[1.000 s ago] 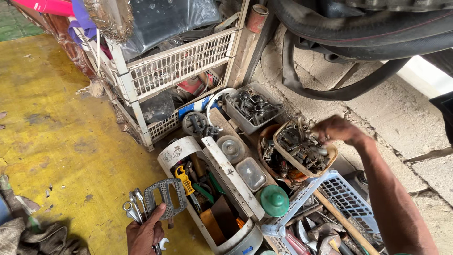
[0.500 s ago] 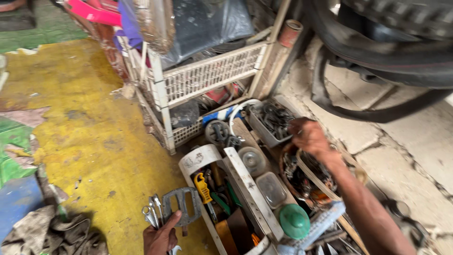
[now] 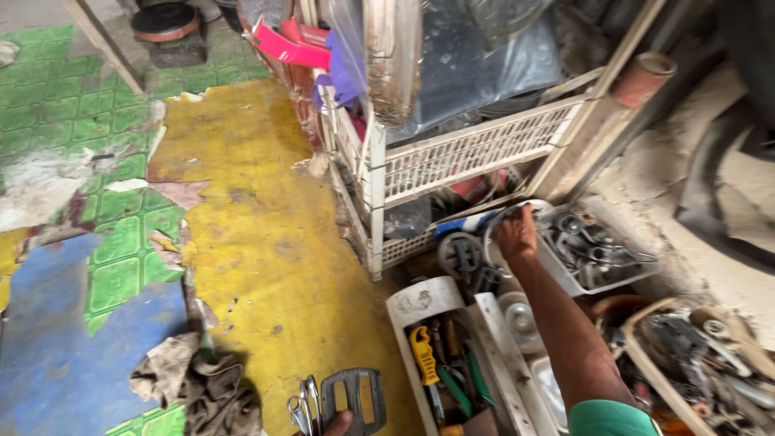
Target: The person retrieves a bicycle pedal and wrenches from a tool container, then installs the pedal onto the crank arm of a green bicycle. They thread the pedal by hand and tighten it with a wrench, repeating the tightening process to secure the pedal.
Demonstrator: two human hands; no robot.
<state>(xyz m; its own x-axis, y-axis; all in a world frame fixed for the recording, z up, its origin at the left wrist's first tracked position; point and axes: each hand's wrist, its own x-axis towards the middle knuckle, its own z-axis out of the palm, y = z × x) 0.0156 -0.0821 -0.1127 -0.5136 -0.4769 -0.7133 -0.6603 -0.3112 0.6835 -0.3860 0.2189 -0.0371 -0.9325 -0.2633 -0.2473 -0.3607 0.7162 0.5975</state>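
Right hand (image 3: pixel 517 234): reaching past the pulley (image 3: pixel 460 256) toward the parts tray (image 3: pixel 557 270); fingers curled, grip on anything cannot be told.
Left hand (image 3: pixel 339 421): clamped on pedal (image 3: pixel 353 400) and wrenches (image 3: pixel 304 405), at bottom edge.
Risk: blind reach among sharp metal could snag fingers; loose wrenches could slip.

We only had 1 view, from the camera on the person's head. It looked steeply down and a bit forward over the yellow floor (image 3: pixel 266 234) toward the white crate shelf (image 3: pixel 460 153), and sat close above the tool tray (image 3: pixel 420 303). The right hand (image 3: pixel 517 234) reached out mid-frame; the left hand (image 3: pixel 339 421) barely cleared the bottom edge.
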